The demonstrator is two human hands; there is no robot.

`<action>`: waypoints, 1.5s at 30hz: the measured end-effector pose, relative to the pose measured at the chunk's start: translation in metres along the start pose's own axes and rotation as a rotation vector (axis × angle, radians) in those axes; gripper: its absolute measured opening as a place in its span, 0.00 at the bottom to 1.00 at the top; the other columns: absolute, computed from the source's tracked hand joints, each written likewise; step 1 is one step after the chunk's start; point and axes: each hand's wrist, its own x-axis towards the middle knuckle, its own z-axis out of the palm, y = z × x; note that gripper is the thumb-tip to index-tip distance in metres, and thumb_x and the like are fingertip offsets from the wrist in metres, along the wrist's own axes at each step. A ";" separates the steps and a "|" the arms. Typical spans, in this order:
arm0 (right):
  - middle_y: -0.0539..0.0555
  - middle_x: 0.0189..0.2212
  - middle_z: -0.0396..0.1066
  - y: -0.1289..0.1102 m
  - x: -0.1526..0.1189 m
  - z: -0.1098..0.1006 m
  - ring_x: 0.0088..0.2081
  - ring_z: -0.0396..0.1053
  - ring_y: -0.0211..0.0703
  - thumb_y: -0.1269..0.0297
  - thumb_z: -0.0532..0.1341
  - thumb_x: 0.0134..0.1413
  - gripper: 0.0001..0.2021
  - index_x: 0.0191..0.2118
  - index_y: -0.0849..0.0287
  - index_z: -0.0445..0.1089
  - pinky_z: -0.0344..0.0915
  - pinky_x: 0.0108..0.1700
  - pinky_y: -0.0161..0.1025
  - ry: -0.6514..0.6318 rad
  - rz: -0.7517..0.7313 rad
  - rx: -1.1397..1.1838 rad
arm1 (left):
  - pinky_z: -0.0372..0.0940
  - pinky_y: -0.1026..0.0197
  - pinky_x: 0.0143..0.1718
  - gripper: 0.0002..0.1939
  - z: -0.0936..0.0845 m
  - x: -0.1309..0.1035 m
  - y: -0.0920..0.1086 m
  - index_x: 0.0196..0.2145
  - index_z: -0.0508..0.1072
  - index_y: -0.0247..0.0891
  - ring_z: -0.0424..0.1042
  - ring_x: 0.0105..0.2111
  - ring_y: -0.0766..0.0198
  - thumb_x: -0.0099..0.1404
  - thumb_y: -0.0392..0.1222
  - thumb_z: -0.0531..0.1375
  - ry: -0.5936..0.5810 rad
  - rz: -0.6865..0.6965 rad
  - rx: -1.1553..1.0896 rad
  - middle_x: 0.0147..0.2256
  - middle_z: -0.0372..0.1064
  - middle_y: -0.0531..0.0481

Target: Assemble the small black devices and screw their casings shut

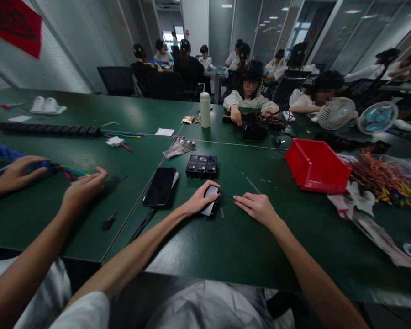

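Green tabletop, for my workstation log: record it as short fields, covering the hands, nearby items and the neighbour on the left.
surface: green tabletop
left hand: gripping a small grey-faced device
right hand: fingers pinched, apart from the device; anything thin between them is unclear
beyond device: three-part black block
left of device: dark-screened phone
right side: red bin, copper-coloured wires
standing upright: pale bottle
neighbour's hands: at coloured wires

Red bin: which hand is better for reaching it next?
Probably the right hand: it is nearer the red bin, while the left hand is farther away and holding the small box.
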 end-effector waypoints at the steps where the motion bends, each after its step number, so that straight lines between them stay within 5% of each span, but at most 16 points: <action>1: 0.57 0.36 0.72 0.000 0.000 0.000 0.33 0.67 0.43 0.58 0.54 0.59 0.16 0.50 0.53 0.70 0.62 0.35 0.39 -0.007 0.004 -0.021 | 0.63 0.63 0.32 0.19 0.000 0.000 0.000 0.47 0.64 0.41 0.67 0.31 0.64 0.60 0.51 0.57 0.000 0.002 -0.009 0.35 0.65 0.51; 6: 0.56 0.36 0.73 -0.008 0.004 0.002 0.34 0.69 0.43 0.57 0.55 0.58 0.15 0.45 0.56 0.73 0.64 0.38 0.40 0.090 0.058 0.140 | 0.62 0.62 0.36 0.19 0.000 0.002 -0.003 0.47 0.64 0.39 0.67 0.34 0.64 0.60 0.50 0.57 0.031 0.037 0.017 0.38 0.65 0.50; 10: 0.57 0.33 0.73 -0.013 0.010 0.007 0.29 0.70 0.41 0.53 0.52 0.59 0.17 0.37 0.60 0.73 0.65 0.27 0.35 0.232 0.340 0.560 | 0.62 0.61 0.39 0.19 -0.001 0.004 -0.004 0.47 0.63 0.39 0.67 0.35 0.63 0.61 0.50 0.56 0.073 0.058 0.040 0.38 0.66 0.51; 15: 0.60 0.40 0.74 0.002 0.012 0.006 0.27 0.72 0.41 0.53 0.51 0.59 0.18 0.35 0.62 0.69 0.67 0.26 0.35 0.213 0.687 1.197 | 0.61 0.59 0.42 0.19 0.001 0.003 -0.006 0.46 0.64 0.39 0.66 0.38 0.61 0.60 0.50 0.57 0.096 0.094 0.083 0.40 0.65 0.49; 19: 0.61 0.43 0.72 0.009 0.011 0.003 0.31 0.73 0.42 0.56 0.55 0.56 0.14 0.36 0.62 0.69 0.66 0.26 0.32 0.086 0.854 1.412 | 0.60 0.57 0.46 0.18 0.002 0.003 -0.007 0.46 0.65 0.39 0.65 0.43 0.59 0.61 0.49 0.57 0.111 0.156 0.137 0.42 0.64 0.47; 25: 0.57 0.26 0.73 0.004 0.010 0.005 0.15 0.59 0.28 0.55 0.61 0.51 0.16 0.37 0.65 0.71 0.48 0.13 0.26 -0.123 0.783 1.253 | 0.59 0.56 0.49 0.17 0.000 0.003 -0.009 0.47 0.65 0.39 0.63 0.45 0.58 0.62 0.48 0.56 0.088 0.188 0.176 0.42 0.63 0.47; 29: 0.50 0.19 0.68 0.003 0.010 0.009 0.12 0.50 0.24 0.55 0.63 0.49 0.15 0.32 0.65 0.72 0.39 0.13 0.27 -0.082 0.673 1.110 | 0.59 0.56 0.48 0.18 -0.001 0.002 -0.010 0.47 0.65 0.39 0.63 0.45 0.57 0.62 0.48 0.56 0.093 0.184 0.171 0.42 0.63 0.46; 38: 0.53 0.22 0.71 -0.005 0.010 0.008 0.15 0.58 0.31 0.55 0.62 0.49 0.17 0.40 0.63 0.74 0.53 0.16 0.31 0.110 0.463 0.716 | 0.60 0.58 0.44 0.18 -0.003 0.004 -0.013 0.47 0.65 0.38 0.65 0.41 0.60 0.62 0.48 0.56 0.101 0.155 0.148 0.41 0.64 0.47; 41: 0.55 0.28 0.75 -0.007 0.008 0.007 0.25 0.69 0.39 0.57 0.62 0.50 0.14 0.39 0.60 0.75 0.65 0.26 0.35 0.183 0.314 0.537 | 0.61 0.59 0.42 0.18 -0.003 0.004 -0.012 0.47 0.64 0.39 0.65 0.37 0.62 0.62 0.48 0.56 0.085 0.134 0.121 0.39 0.64 0.48; 45: 0.55 0.34 0.75 -0.004 0.006 0.008 0.33 0.72 0.42 0.60 0.61 0.52 0.11 0.41 0.57 0.75 0.67 0.38 0.39 0.257 0.089 0.317 | 0.62 0.60 0.40 0.18 -0.003 0.003 -0.010 0.47 0.64 0.39 0.66 0.35 0.63 0.61 0.49 0.56 0.073 0.109 0.103 0.38 0.64 0.49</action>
